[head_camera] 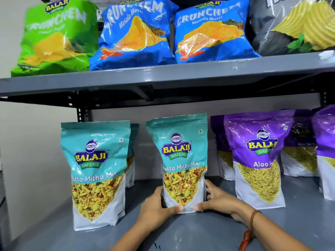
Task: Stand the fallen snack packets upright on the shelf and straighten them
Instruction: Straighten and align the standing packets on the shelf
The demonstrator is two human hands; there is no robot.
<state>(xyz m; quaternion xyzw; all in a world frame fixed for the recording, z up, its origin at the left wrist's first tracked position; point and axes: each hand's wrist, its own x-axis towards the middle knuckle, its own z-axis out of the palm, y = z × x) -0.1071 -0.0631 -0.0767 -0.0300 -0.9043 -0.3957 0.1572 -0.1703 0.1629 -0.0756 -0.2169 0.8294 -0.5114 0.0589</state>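
A teal Khatta Mitha Mix packet (181,160) stands upright in the middle of the lower grey shelf (199,230). My left hand (155,209) grips its lower left side and my right hand (217,200) its lower right side, thumbs on the front bottom edge. A second teal packet (96,171) is upright to the left, with another teal one (133,151) partly hidden behind it. To the right stands a purple Aloo Sev packet (257,156), upright too.
More purple packets (301,147) stand behind and at the far right edge. The upper shelf (163,77) carries a green chip bag (54,37), two blue bags (208,29) and a black bag (297,24), all leaning back. A white wall lies left.
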